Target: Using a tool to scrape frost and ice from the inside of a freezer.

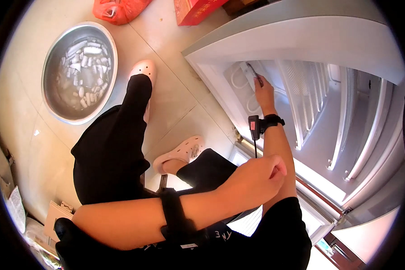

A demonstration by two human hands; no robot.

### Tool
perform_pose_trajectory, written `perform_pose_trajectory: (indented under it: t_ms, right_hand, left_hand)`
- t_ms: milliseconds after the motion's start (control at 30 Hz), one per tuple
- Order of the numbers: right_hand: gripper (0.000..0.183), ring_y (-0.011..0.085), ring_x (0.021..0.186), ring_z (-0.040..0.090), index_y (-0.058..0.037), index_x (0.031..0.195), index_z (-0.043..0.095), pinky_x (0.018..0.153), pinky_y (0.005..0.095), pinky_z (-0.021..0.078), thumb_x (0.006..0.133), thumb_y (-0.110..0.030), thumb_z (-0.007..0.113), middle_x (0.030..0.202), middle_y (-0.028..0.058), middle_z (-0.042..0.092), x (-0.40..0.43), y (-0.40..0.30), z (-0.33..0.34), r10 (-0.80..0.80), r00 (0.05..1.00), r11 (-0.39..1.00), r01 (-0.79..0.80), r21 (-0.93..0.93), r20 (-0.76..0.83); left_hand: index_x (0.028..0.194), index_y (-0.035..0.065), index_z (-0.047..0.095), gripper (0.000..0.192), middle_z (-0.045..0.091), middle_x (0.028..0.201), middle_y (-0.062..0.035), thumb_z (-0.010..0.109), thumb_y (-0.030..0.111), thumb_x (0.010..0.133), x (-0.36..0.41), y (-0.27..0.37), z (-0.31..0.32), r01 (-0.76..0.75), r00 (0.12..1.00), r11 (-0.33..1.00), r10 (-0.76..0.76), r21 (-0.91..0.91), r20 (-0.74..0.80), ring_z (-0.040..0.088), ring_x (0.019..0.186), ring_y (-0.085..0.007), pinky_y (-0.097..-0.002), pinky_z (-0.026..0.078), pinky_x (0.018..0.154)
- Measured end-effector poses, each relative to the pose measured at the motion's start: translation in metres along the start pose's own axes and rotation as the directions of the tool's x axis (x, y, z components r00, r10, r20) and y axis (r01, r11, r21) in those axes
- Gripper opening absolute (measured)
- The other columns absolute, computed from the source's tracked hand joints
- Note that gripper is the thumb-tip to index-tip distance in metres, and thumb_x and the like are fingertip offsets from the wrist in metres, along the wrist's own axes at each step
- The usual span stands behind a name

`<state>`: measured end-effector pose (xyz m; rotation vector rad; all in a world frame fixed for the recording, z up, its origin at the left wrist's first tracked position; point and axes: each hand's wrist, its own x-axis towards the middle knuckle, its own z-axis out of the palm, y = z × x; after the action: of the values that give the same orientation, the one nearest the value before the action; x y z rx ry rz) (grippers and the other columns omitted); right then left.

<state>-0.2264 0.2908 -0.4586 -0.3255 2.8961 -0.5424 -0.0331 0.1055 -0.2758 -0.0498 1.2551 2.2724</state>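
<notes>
My right hand [265, 92] reaches into the lower part of an open refrigerator cabinet [337, 40] and grips a slim dark tool [251, 70]. The tool's tip is close to the pale inner wall; its exact kind is hard to make out. White looped tubing [239, 77] shows beside it, and shelf racks of white coil [303, 94] line the compartment. My left hand [263, 177] is curled into a fist above my right forearm, with nothing visible in it.
A steel basin [49, 91] of water and broken ice pieces [92, 50] stands on the tiled floor [175, 91]. Behind it are a red plastic bag [119, 11] and a red box [197, 11]. My feet in pink clogs [179, 153] rest between basin and cabinet.
</notes>
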Motion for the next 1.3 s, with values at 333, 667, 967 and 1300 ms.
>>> perform_pose_trajectory:
  t_ms: [333,667,967,1300]
  right_hand:
    - [0.039,0.0286,0.087,0.058,-0.0033,0.106,0.058,0.077,0.0331,0.0427,0.088,-0.036,0.045,0.091,0.0180,0.061,0.016,-0.006,-0.011,0.130,0.971,0.982,-0.099,0.160,-0.199]
    - [0.029,0.0257,0.081,0.060,-0.0135,0.102,0.062,0.069,0.0344,0.0478,0.085,-0.033,0.051,0.090,0.0103,0.063,0.014,0.006,0.004,-0.279,0.951,0.918,0.223,-0.327,-0.134]
    - [0.034,0.0193,0.084,0.056,-0.0045,0.107,0.058,0.073,0.0293,0.0444,0.086,-0.030,0.051,0.102,0.0110,0.060,0.044,0.042,-0.013,0.120,0.987,0.992,-0.125,-0.036,-0.104]
    - [0.013,0.0068,0.040,0.027,-0.0109,0.093,0.054,0.036,0.0190,0.0205,0.086,-0.022,0.053,0.063,-0.0002,0.040,0.040,0.038,-0.028,0.499,0.865,0.501,-0.339,0.796,0.054]
  left_hand:
    - [0.093,-0.0019,0.051,0.017,0.051,0.065,-0.0076,0.047,0.012,0.084,-0.003,0.001,0.001,0.006,1.000,0.999,-0.006,0.038,0.014,0.049,0.060,-0.0153,-0.0264,0.040,0.058]
    - [0.092,-0.0023,0.051,0.015,0.053,0.065,-0.0095,0.048,0.010,0.083,-0.007,0.006,-0.001,0.054,0.998,0.998,-0.054,-0.014,0.014,0.051,0.059,-0.0158,-0.0272,0.041,0.058]
    - [0.091,-0.0018,0.052,0.015,0.054,0.065,-0.0091,0.047,0.010,0.083,0.000,0.003,-0.015,0.077,0.997,0.997,-0.077,0.007,-0.008,0.051,0.058,-0.0155,-0.0269,0.041,0.057]
    - [0.088,-0.0020,0.052,0.015,0.055,0.063,-0.0096,0.048,0.012,0.084,-0.003,0.000,-0.014,0.097,0.995,0.995,-0.097,0.014,-0.011,0.052,0.055,-0.0165,-0.0278,0.041,0.053]
